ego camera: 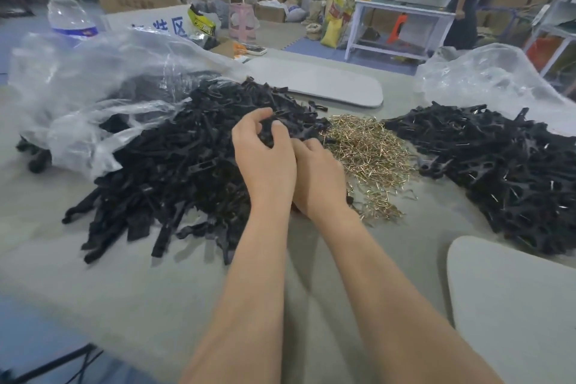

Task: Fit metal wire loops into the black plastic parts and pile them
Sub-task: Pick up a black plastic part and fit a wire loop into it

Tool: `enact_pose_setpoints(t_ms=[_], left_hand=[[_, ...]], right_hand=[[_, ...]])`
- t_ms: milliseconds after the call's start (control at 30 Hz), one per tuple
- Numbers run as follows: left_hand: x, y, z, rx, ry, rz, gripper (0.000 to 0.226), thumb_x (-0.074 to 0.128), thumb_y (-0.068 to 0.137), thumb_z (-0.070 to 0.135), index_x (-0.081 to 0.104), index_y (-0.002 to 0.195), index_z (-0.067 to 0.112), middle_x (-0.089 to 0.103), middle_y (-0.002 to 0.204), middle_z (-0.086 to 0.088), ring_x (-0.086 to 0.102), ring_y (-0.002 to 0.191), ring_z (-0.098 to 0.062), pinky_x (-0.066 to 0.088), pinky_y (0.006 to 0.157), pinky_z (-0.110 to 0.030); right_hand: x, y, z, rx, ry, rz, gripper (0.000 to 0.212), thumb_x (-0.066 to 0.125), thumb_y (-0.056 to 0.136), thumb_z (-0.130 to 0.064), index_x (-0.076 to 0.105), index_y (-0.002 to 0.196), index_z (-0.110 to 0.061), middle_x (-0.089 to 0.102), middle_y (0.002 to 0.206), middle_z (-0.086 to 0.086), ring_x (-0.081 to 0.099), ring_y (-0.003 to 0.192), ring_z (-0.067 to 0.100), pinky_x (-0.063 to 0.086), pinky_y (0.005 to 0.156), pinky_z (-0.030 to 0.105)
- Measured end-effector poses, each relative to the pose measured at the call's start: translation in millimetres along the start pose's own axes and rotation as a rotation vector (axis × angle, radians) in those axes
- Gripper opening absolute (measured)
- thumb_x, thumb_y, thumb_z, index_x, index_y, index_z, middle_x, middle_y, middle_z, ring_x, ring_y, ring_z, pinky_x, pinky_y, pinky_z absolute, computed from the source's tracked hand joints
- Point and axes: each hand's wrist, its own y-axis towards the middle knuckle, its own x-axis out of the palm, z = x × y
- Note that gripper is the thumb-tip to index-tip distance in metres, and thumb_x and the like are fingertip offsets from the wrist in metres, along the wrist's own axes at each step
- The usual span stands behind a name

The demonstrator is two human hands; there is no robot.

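Observation:
A big heap of loose black plastic parts (174, 165) spills from a clear bag on the left of the table. A mound of brass-coloured wire loops (367, 146) lies in the middle. On the right sits a second heap of black parts (505, 165), with bits of wire showing in them. My left hand (265, 159) curls its fingers round a black part (268, 131) at the top of the left heap. My right hand (318, 178) lies close beside it, fingers curled in toward the same part; what it holds is hidden.
A clear plastic bag (93, 97) and a water bottle (70, 14) stand at the left, another clear bag (492, 78) at the right. Grey pads lie at the back (314, 81) and front right (511, 305). A person stands by a white bench (402, 12).

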Motion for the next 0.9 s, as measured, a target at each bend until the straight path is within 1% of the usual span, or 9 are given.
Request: enact_pose_setpoints(t_ms=[167,267,400,467,567,667,767,833,900], left_hand=[[26.4,-18.9,-7.2,-0.078,-0.016,-0.116,0.015,0.051,0.092,0.01,0.056,0.102,0.02,0.059,0.118,-0.009,0.056,0.109,-0.018,0.045,0.099,-0.037],[39.0,-32.4,-11.7,-0.115,-0.012,-0.167,0.015,0.052,0.092,0.011,0.058,0.102,0.02,0.06,0.117,-0.005,0.056,0.108,-0.015,0.045,0.098,-0.031],[52.3,-45.6,-18.2,-0.107,0.089,-0.307,0.017,0.052,0.09,0.011,0.062,0.094,0.025,0.064,0.098,0.006,0.058,0.093,-0.009,0.045,0.084,-0.022],[57.2,-51.6,-22.6,-0.139,0.151,-0.449,0.015,0.054,0.089,0.012,0.063,0.094,0.023,0.065,0.093,0.005,0.061,0.09,-0.011,0.046,0.081,-0.023],[58.3,-58.9,-30.4,-0.146,0.237,-0.533,0.016,0.057,0.091,0.018,0.062,0.106,0.021,0.061,0.088,0.011,0.057,0.082,-0.003,0.04,0.067,-0.012],[53.4,-60.0,-29.6,-0.099,0.286,-0.518,0.021,0.057,0.091,0.017,0.061,0.111,0.02,0.06,0.092,0.011,0.057,0.088,-0.007,0.041,0.076,-0.017],[43.0,-55.9,-23.5,0.013,0.569,-0.54,0.026,0.061,0.089,0.023,0.061,0.114,0.021,0.061,0.11,0.001,0.056,0.106,-0.02,0.044,0.094,-0.034],[32.8,-52.7,-18.7,0.057,0.918,-0.702,0.032,0.065,0.085,0.038,0.059,0.115,0.029,0.056,0.12,0.0,0.047,0.117,-0.027,0.039,0.099,-0.041],[25.6,-52.8,-12.1,0.032,1.097,-0.855,0.037,0.068,0.082,0.044,0.056,0.115,0.033,0.053,0.121,0.001,0.044,0.119,-0.029,0.036,0.1,-0.043]], right_hand=[[-17.6,-13.1,32.2,0.063,0.161,0.054,0.041,0.055,0.092,-0.03,0.05,0.132,-0.022,0.053,0.126,0.006,0.052,0.108,0.027,0.043,0.087,0.038],[-29.4,-18.2,47.5,0.209,0.534,0.086,0.04,0.053,0.095,-0.027,0.051,0.133,-0.016,0.059,0.124,0.006,0.056,0.109,0.021,0.042,0.09,0.028],[-42.3,-24.3,69.2,0.376,0.814,0.227,0.024,0.051,0.094,-0.006,0.062,0.115,-0.003,0.066,0.11,0.016,0.06,0.089,0.017,0.047,0.08,0.025],[-44.0,-28.4,74.8,0.383,0.804,0.27,0.023,0.049,0.093,-0.002,0.063,0.111,0.0,0.066,0.108,0.017,0.058,0.088,0.015,0.047,0.081,0.024],[-40.4,-34.4,82.1,0.381,0.786,0.271,0.027,0.05,0.094,-0.003,0.059,0.119,-0.001,0.064,0.114,0.014,0.055,0.094,0.013,0.045,0.087,0.023],[-36.3,-41.1,90.5,0.423,0.85,0.25,0.032,0.053,0.093,-0.005,0.056,0.125,-0.005,0.062,0.117,0.01,0.055,0.095,0.013,0.046,0.086,0.024],[-39.6,-44.1,99.1,0.472,0.867,0.306,0.029,0.052,0.093,-0.001,0.058,0.121,-0.009,0.062,0.101,0.004,0.059,0.084,0.013,0.05,0.075,0.024],[-44.2,-45.7,104.3,0.508,0.863,0.304,0.029,0.05,0.093,0.002,0.058,0.119,-0.006,0.061,0.097,0.005,0.063,0.09,0.02,0.054,0.085,0.034],[-50.1,-46.7,106.2,0.525,0.832,0.258,0.023,0.051,0.092,0.003,0.06,0.112,-0.004,0.063,0.102,0.013,0.062,0.103,0.031,0.05,0.095,0.044]])
